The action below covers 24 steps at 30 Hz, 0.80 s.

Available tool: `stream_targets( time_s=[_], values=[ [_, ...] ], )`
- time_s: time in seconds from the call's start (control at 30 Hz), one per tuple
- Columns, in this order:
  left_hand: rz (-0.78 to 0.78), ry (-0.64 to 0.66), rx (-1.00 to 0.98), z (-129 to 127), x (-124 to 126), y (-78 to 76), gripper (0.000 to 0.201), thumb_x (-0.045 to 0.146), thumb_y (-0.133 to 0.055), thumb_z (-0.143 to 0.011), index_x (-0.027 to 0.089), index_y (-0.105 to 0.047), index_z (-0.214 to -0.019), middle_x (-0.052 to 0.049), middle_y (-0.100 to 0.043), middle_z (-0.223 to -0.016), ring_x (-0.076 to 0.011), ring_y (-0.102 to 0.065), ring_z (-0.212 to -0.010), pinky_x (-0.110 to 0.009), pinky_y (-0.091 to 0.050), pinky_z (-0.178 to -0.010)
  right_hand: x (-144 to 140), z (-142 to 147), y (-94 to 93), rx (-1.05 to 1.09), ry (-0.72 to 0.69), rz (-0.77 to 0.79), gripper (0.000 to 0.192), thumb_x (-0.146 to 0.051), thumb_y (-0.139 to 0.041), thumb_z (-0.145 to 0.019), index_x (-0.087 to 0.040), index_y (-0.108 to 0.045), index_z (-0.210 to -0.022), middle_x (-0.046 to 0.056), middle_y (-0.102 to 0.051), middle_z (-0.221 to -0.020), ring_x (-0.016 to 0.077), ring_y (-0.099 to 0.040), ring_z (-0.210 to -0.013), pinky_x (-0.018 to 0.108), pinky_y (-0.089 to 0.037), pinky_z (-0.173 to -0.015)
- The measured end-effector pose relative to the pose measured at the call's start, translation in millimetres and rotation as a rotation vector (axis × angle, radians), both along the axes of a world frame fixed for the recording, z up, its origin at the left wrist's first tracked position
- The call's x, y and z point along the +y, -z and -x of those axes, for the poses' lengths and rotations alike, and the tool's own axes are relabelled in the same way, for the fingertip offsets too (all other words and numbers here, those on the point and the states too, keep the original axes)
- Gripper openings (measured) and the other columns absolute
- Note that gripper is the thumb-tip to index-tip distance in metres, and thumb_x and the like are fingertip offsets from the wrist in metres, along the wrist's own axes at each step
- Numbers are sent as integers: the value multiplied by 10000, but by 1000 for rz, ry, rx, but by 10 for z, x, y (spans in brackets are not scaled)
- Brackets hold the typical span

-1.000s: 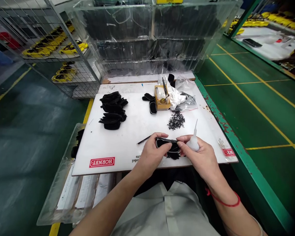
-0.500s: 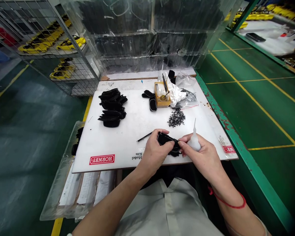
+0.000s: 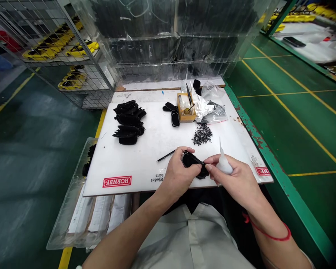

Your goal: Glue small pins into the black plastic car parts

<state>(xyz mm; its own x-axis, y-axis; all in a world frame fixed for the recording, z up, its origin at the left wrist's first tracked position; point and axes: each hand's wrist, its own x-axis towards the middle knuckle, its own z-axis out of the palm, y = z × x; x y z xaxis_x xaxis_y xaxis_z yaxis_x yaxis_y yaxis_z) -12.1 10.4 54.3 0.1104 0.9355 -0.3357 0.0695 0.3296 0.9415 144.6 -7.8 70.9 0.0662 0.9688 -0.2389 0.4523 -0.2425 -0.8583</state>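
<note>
My left hand [image 3: 178, 175] is closed around one end of a black plastic part [image 3: 189, 160], low over the front edge of the board. At the part's right end, the thumb and forefinger of my right hand [image 3: 239, 184] are pinched together. Whatever small piece lies between those fingertips is hidden. Tucked in the same hand is a white squeeze bottle [image 3: 224, 165], its thin nozzle pointing up. A slim black stick [image 3: 165, 155] lies just left of my left hand. Beyond my hands is a heap of small black pins [image 3: 202, 133].
Stacked black parts [image 3: 128, 121] sit on the left of the white board [image 3: 140, 157]. A small yellow box [image 3: 186, 117] with tools stands at the back, beside loose black parts [image 3: 175, 118] and a plastic bag [image 3: 215, 112]. Wrapped crates [image 3: 162, 45] rise behind the board.
My right hand has turned slightly, and the bottle's nozzle leans a little more to the left. Both hands keep their places at the black part; the whole view has shifted slightly.
</note>
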Motion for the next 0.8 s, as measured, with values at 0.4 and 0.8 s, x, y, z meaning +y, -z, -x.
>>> stream_targets(
  time_s=[0.4, 0.8],
  values=[
    [25, 28, -58, 18, -21, -76, 328, 183, -622, -710, 231, -519, -1017, 26, -550, -773, -113, -495, -723, -226, -424, -660, 4, -8, -8, 113, 0, 67, 183, -362, -634, -772, -185, -631, -818, -44, -545, -505, 68, -453, -438, 180, -375, -442],
    [42, 86, -94, 46, -9, -132, 315, 199, -622, -724, 227, -493, -1010, 42, -531, -732, -94, -482, -671, -217, -423, -662, 76, -9, -18, 535, 19, 292, 158, -306, -635, -767, -166, -575, -810, -57, -461, -448, 52, -380, -398, 166, -253, -387]
  ],
)
